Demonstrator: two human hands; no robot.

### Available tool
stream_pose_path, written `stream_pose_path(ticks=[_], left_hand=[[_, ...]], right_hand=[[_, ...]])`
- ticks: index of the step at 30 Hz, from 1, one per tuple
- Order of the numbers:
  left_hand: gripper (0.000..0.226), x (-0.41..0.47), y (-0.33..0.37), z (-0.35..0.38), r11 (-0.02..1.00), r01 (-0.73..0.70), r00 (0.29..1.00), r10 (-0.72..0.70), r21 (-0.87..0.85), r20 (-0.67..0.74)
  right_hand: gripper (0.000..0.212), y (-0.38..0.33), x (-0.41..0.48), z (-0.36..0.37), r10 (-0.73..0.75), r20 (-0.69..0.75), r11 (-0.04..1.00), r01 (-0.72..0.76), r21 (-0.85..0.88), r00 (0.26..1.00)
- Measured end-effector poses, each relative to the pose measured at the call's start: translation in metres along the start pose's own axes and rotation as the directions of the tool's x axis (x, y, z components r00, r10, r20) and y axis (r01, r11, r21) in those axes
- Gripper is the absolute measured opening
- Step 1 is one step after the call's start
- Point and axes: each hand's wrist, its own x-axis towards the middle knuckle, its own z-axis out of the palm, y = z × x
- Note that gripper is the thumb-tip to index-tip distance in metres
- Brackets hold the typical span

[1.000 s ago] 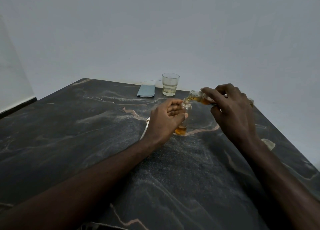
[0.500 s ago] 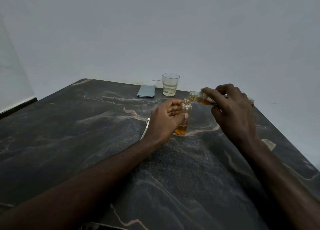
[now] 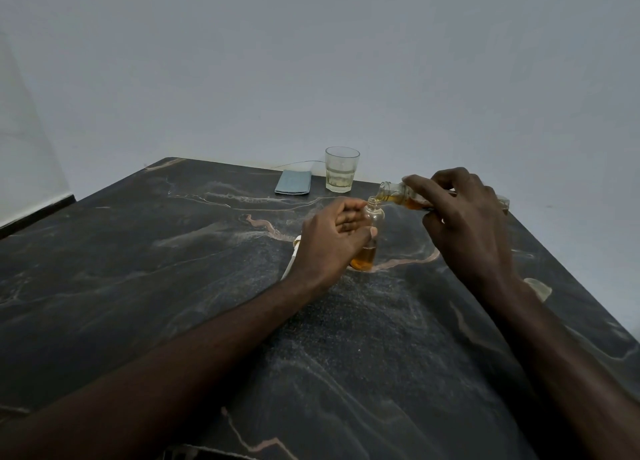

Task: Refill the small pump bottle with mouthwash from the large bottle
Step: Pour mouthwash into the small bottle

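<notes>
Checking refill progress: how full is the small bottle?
Mostly empty: amber liquid sits only at the bottom of the small bottle in the left hand.

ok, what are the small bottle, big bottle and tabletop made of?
Small bottle: clear, glossy, glass or hard plastic; amber liquid shows through the wall. Big bottle: same clear look, liquid visible inside; can't tell which. Tabletop: dark polished stone, likely marble or a print; pale veins, soft sheen.

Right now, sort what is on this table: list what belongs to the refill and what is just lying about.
In the job: small bottle, upright, held by the left hand; large bottle, tilted over its mouth in the right hand; white piece behind the left wrist, possibly the pump.
Lying about: drinking glass; blue-grey case; pale object past the right forearm, unclear.
</notes>
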Motion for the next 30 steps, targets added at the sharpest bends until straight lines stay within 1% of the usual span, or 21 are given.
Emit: stream_pose_path(ticks=[30], left_hand=[[0.042,0.0000,-0.0008,-0.0007,1.000,0.000,1.000,0.000,-0.006,0.017]], right_hand=[[0.062,-0.0010,0.0003,0.0002,0.005,-0.010,1.000,-0.005,-0.007,1.000]])
